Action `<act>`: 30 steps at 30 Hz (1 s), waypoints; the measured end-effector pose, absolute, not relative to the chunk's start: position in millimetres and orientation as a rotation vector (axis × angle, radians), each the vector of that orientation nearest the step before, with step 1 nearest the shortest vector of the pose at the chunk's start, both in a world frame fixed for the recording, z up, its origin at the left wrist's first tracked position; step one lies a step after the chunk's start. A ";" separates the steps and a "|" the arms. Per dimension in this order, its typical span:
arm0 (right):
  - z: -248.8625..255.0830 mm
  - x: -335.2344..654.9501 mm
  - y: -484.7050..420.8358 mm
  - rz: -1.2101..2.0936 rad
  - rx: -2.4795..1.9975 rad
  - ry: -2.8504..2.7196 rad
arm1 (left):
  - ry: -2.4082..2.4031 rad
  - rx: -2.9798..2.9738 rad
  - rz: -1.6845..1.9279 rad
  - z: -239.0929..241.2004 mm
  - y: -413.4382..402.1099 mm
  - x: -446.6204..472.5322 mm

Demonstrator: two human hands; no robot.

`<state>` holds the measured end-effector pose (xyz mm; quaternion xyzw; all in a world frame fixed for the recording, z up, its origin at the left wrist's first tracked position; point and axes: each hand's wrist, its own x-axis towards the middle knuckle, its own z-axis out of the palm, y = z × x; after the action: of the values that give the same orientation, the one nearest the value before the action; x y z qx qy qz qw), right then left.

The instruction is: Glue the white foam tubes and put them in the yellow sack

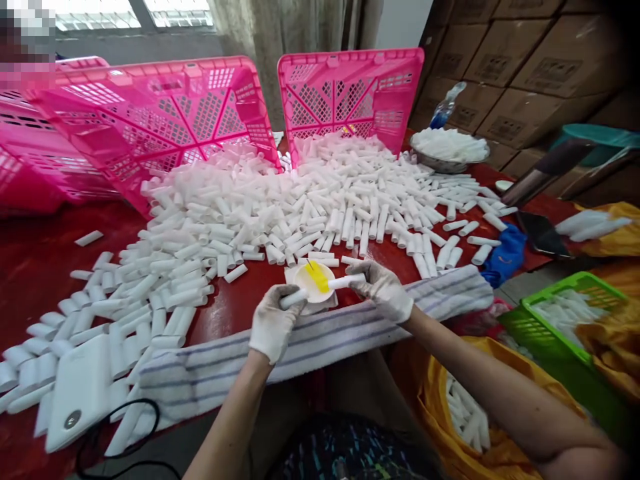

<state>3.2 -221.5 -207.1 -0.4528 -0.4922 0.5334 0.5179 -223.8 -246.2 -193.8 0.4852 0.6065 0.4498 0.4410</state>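
Note:
Both my hands wear white work gloves with greyed fingertips. My left hand (278,317) is closed around a short white tube (294,299), just left of a small white dish (306,283). In my right hand (381,288) another white tube (345,282) is pinched, its free end over the dish's right side. Yellow liquid or paste (319,276) lies in the dish, with a thin dark stick in it. A folded striped towel (330,339) runs along the table edge beneath my wrists. Loose white tubes (280,207) are heaped behind the dish.
Pink crates (350,87) lie tipped at the back of the red table (225,313). A white power bank (80,393) with a black cable sits front left. A metal bowl (447,160), blue cloth (507,253) and phone (543,233) are at right. A yellow sack (425,393) and green basket (555,353) stand below.

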 end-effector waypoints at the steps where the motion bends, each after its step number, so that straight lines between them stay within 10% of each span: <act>1: -205.8 3.6 -224.3 1.322 -1.086 -1.178 | 1.454 1.176 1.107 -191.8 -249.2 -217.6; 9: -181.5 -5.1 -242.4 1.405 -1.275 -1.198 | 1.196 1.030 0.994 -180.2 -267.9 -199.1; 22: -174.2 -18.2 -256.0 0.135 -1.027 -2.215 | 1.374 1.088 0.557 -184.3 -280.9 -179.3; 30: -155.5 -39.2 -274.0 0.373 -1.297 -1.823 | 1.729 1.607 1.023 -171.8 -291.6 -177.6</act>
<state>-39.2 -274.0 -155.5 -0.5181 -0.7283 0.1491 0.4231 -177.6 -291.6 -171.8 0.5995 0.6450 0.3818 0.2809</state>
